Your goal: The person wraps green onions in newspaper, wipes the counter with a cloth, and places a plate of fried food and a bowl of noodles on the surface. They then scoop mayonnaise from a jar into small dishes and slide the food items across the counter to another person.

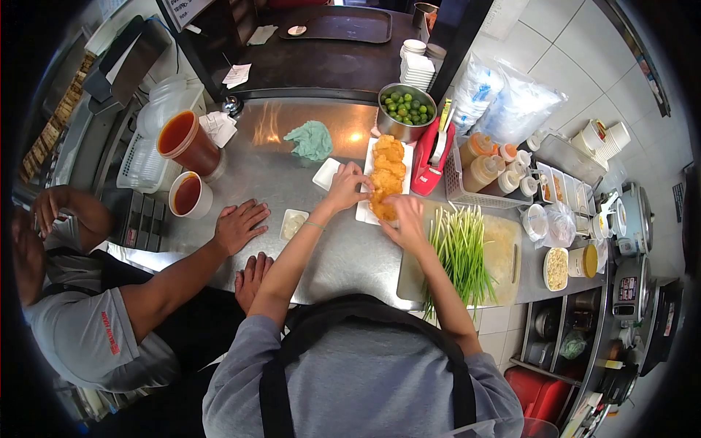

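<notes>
Golden fried pieces (389, 159) lie in a row along a narrow white plate (365, 214) on the steel counter. My left hand (347, 187) reaches over the plate's left side, its fingers bent and closed on the edge of a fried piece. From the right, my right hand (406, 221) pinches the fried piece at the near end of the row. The fingertips partly cover that end. Left of the plate sit a small square white dish (326, 175) and another dish with pale sauce (293, 225).
Green stalks (461, 255) lie on a cutting board (504, 244). A red tape dispenser (429, 164), limes in a metal bowl (404, 109) and a basket of sauce bottles (467, 191) stand nearby. A co-worker's hand (241, 223) rests on the counter beside red sauce tubs (191, 194).
</notes>
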Demonstrator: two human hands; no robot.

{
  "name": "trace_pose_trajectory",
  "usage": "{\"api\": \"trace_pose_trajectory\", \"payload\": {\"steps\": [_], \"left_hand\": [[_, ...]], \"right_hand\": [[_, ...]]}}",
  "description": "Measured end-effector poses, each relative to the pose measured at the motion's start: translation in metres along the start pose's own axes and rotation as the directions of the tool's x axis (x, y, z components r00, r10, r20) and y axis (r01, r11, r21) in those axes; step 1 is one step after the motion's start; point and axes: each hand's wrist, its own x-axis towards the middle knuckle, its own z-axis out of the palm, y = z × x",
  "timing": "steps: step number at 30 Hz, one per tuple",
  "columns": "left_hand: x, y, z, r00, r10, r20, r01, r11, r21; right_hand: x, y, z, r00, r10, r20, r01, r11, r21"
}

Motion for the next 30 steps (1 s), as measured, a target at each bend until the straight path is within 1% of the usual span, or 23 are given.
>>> {"api": "trace_pose_trajectory", "payload": {"steps": [1,2,3,4,5,6,7,8,10,11,12,13,15,17,20,23,26,27,28,29,30], "left_hand": [[0.003,0.004,-0.007,1.000,0.015,0.009,-0.015,1.000,0.013],[0.009,0.007,-0.015,1.000,0.030,-0.009,-0.030,1.000,0.006],[0.016,0.010,-0.025,0.999,0.047,-0.028,-0.047,0.999,-0.001],[0.025,0.010,-0.031,0.997,0.064,-0.049,-0.064,0.998,-0.007],[0.038,0.003,-0.028,0.994,0.038,-0.099,-0.049,0.992,-0.113],[0.058,-0.008,-0.021,0.989,0.008,-0.146,-0.040,0.975,-0.220],[0.077,-0.011,-0.020,0.982,-0.025,-0.189,-0.038,0.945,-0.325],[0.093,-0.013,-0.018,0.990,-0.096,-0.099,0.044,0.900,-0.434],[0.114,-0.019,-0.010,0.977,-0.209,-0.051,0.170,0.896,-0.411],[0.124,-0.025,-0.006,0.964,-0.263,-0.030,0.230,0.888,-0.398],[0.136,-0.052,0.015,0.972,-0.234,-0.009,0.207,0.875,-0.437],[0.145,-0.064,0.026,0.960,-0.279,0.036,0.263,0.843,-0.469],[0.152,-0.075,0.040,0.926,-0.355,0.127,0.367,0.769,-0.523],[0.155,-0.083,0.050,0.920,-0.361,0.149,0.383,0.760,-0.524],[0.159,-0.092,0.055,0.923,-0.336,0.186,0.384,0.778,-0.497],[0.161,-0.096,0.053,0.928,-0.323,0.185,0.367,0.872,-0.322],[0.159,-0.081,0.034,0.912,-0.337,0.234,0.379,0.911,-0.162],[0.160,-0.081,0.034,0.906,-0.287,0.310,0.374,0.887,-0.271],[0.161,-0.082,0.034,0.897,-0.227,0.380,0.374,0.849,-0.374],[0.162,-0.082,0.034,0.884,-0.159,0.440,0.377,0.797,-0.471],[0.161,-0.081,0.038,0.891,-0.186,0.413,0.390,0.781,-0.489]], "right_hand": [[-0.005,-0.001,0.002,0.979,0.182,-0.088,-0.158,0.959,0.234],[-0.014,-0.003,0.007,0.920,0.371,-0.129,-0.274,0.841,0.466],[-0.025,-0.004,0.011,0.827,0.549,-0.119,-0.339,0.657,0.673],[-0.039,-0.004,0.014,0.716,0.695,0.066,-0.404,0.336,0.851],[-0.053,-0.005,0.015,0.594,0.750,0.291,-0.406,-0.032,0.913],[-0.057,-0.013,0.013,0.535,0.712,0.454,-0.445,-0.219,0.868],[-0.059,-0.022,0.013,0.471,0.643,0.604,-0.472,-0.395,0.788],[-0.063,-0.026,0.017,0.460,0.624,0.632,-0.476,-0.428,0.768],[-0.066,-0.031,0.030,0.440,0.582,0.684,-0.480,-0.491,0.727],[-0.067,-0.033,0.035,0.436,0.615,0.658,-0.440,-0.492,0.751],[-0.066,-0.034,0.039,0.432,0.647,0.629,-0.398,-0.489,0.776],[-0.064,-0.034,0.043,0.430,0.677,0.598,-0.355,-0.482,0.801],[-0.057,-0.036,0.044,0.444,0.708,0.549,-0.319,-0.448,0.835],[-0.056,-0.036,0.048,0.461,0.733,0.500,-0.263,-0.426,0.866],[-0.056,-0.040,0.046,0.459,0.745,0.483,-0.239,-0.420,0.876],[-0.058,-0.044,0.043,0.456,0.766,0.454,-0.228,-0.393,0.891],[-0.063,-0.042,0.048,0.445,0.794,0.415,-0.181,-0.374,0.909],[-0.062,-0.042,0.050,0.437,0.803,0.406,-0.161,-0.374,0.913],[-0.058,-0.042,0.054,0.401,0.838,0.369,-0.144,-0.340,0.929],[-0.055,-0.042,0.055,0.388,0.840,0.379,-0.107,-0.367,0.924],[-0.049,-0.043,0.052,0.376,0.841,0.389,-0.069,-0.393,0.917]]}}
